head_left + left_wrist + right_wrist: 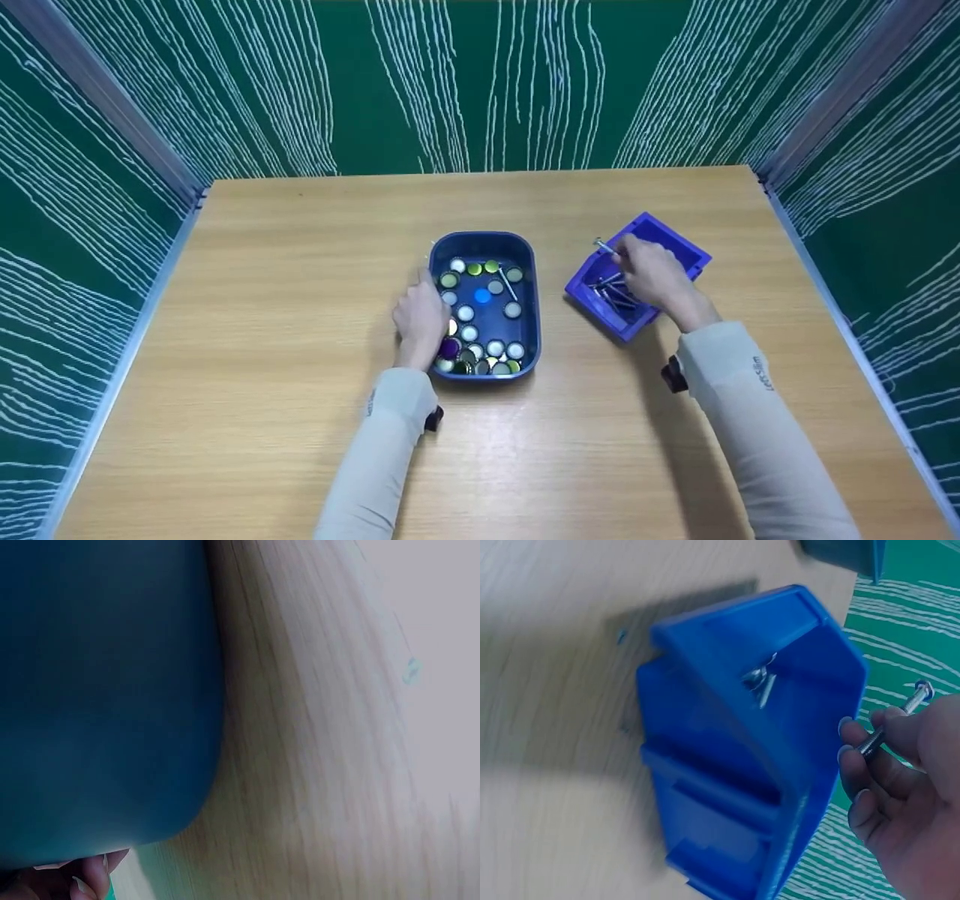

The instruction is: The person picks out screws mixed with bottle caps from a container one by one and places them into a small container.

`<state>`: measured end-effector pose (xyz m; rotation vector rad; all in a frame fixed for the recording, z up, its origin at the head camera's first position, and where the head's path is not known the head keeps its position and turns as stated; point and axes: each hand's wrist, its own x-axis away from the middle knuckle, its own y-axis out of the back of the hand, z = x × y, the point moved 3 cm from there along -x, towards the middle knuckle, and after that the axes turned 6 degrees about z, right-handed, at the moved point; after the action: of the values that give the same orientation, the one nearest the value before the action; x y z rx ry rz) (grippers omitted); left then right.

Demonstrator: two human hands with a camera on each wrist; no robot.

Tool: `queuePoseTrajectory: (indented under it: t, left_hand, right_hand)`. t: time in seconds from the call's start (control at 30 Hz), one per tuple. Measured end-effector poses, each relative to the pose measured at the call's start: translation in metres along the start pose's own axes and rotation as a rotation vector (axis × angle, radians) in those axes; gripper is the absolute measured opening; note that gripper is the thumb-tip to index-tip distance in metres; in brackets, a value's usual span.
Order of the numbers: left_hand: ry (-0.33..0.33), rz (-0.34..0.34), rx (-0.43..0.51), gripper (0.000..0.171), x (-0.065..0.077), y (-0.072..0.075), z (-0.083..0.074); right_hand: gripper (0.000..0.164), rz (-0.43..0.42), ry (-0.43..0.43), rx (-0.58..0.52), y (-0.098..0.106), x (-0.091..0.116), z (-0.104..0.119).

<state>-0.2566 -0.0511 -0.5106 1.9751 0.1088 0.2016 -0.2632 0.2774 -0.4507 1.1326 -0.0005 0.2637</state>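
Observation:
My right hand [658, 276] pinches a long metal screw [604, 246] between thumb and fingers, over the purple-blue bin [694, 257]. In the right wrist view the head of the screw [917, 696] points away from the fingertips. More screws [611, 292] lie in the bin, partly hidden by the hand. My left hand [421, 316] grips the left wall of a dark blue tub [486, 238]; its curled fingers [94, 875] show by the tub wall in the left wrist view. Bottle caps [469, 333] and one screw [508, 285] lie inside the tub.
Both containers stand on a wooden table [300, 262], the tub near the middle and the bin to its right, set at an angle. Green walls [525, 82] with white streaks rise behind the table and at both sides.

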Motion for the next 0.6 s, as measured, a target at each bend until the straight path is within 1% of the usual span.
queuePoseTrajectory:
  t: [0.13,0.23,0.4,0.5,0.6]
  left_hand:
    - [-0.005,-0.005,-0.009,0.045,0.000,-0.001,-0.001]
    - [-0.008,-0.015,-0.021,0.044,0.000,-0.001,-0.001]
    - [-0.020,-0.037,-0.025,0.040,0.000,-0.001,0.000]
    - [-0.024,-0.032,-0.022,0.041,0.000,-0.001,0.001]
    - [-0.024,-0.023,-0.021,0.043,0.000,-0.001,0.001]
  right_hand:
    - [0.028,-0.015,-0.035,0.021,0.000,0.001,-0.009]
    - [0.026,-0.052,-0.063,0.027,0.000,0.001,-0.015]
    - [0.028,-0.125,-0.098,-0.006,0.000,0.002,-0.022]
    - [0.028,-0.152,-0.113,0.035,-0.002,0.002,-0.026]
    - [0.025,-0.162,-0.141,0.107,-0.005,0.001,-0.029]
